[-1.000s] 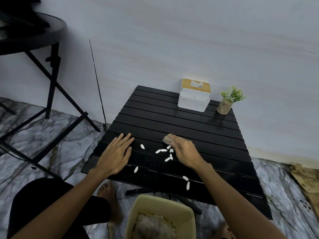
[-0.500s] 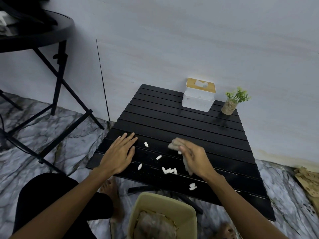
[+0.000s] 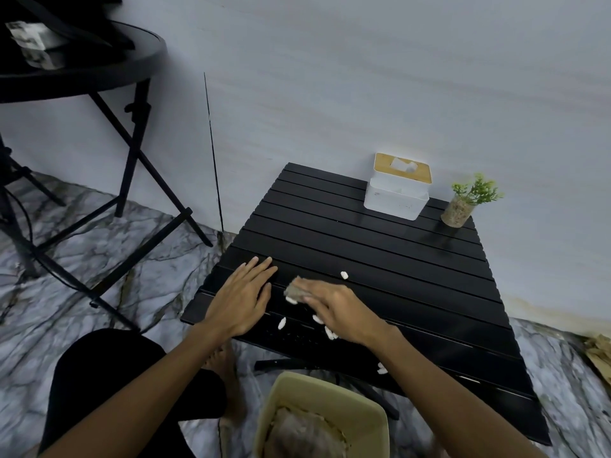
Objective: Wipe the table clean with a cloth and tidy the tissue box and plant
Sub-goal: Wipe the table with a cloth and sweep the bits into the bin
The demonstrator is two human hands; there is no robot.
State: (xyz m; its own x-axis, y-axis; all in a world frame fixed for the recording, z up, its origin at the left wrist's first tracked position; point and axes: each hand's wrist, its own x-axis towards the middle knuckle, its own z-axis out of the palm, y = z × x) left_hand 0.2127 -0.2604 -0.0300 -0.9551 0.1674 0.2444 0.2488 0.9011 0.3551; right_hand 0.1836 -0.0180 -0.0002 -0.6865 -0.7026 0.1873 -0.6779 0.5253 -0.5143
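A low black slatted table [image 3: 390,259] stands against the wall. My right hand [image 3: 344,309] presses a grey-brown cloth [image 3: 296,290] flat on the near left part of the top. Several small white scraps [image 3: 282,323] lie around it, one [image 3: 345,275] farther back and two [image 3: 382,368] by my forearm. My left hand [image 3: 243,297] lies flat with fingers spread just left of the cloth, holding nothing. A white tissue box [image 3: 396,188] with a wooden lid sits at the far edge, and a small green plant [image 3: 463,206] in a pot stands to its right.
A beige bin [image 3: 363,408] with crumpled grey material inside stands on the floor below the table's near edge. A taller round black table [image 3: 82,67] on crossed legs is at the left. My knee and bare foot rest on the marble floor. Brown paper [image 3: 600,355] lies far right.
My right hand has swept the cloth leftward, close to my left hand, pushing scraps toward the near edge. The left hand stays flat in place.
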